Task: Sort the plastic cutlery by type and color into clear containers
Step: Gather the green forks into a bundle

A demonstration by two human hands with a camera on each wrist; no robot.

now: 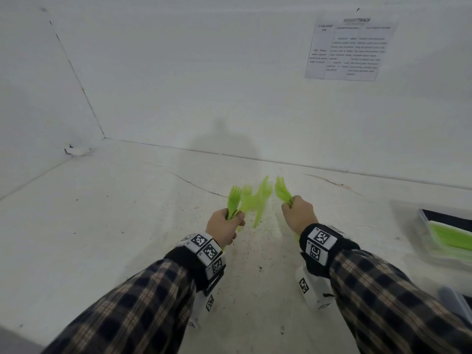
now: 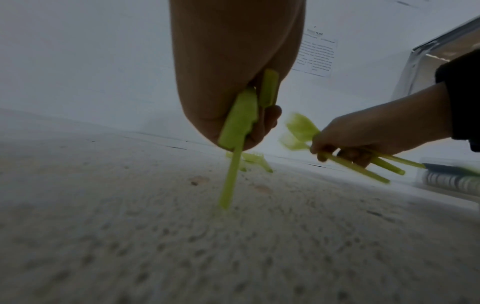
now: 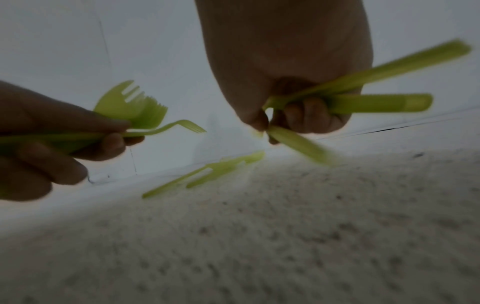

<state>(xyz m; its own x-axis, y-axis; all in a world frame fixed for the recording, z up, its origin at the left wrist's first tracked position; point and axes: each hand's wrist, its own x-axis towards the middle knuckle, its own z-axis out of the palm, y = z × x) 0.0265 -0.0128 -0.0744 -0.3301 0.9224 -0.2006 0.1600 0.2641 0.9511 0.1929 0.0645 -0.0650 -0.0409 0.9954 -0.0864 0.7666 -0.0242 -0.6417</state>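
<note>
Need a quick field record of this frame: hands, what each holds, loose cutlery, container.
left hand: grips a bunch of green forks, tines pointing away from the person
right hand: grips another bunch of green forks
loose forks: green, between the two hands; blurred, so it is unclear whether they lie flat on the white surface
clear container: far right, with green cutlery inside; type unclear
wall sheet: printed, text unreadable

The clear container [image 1: 444, 241] is cut off by the right edge of the head view, its green contents smeared. Loose green forks [image 1: 256, 200] on the table [image 1: 102, 226] are too blurred to count. Print on the wall sheet [image 1: 352, 47] is unreadable. Fork handles vanish inside the left hand [image 1: 224, 226] and right hand [image 1: 298, 213]
</note>
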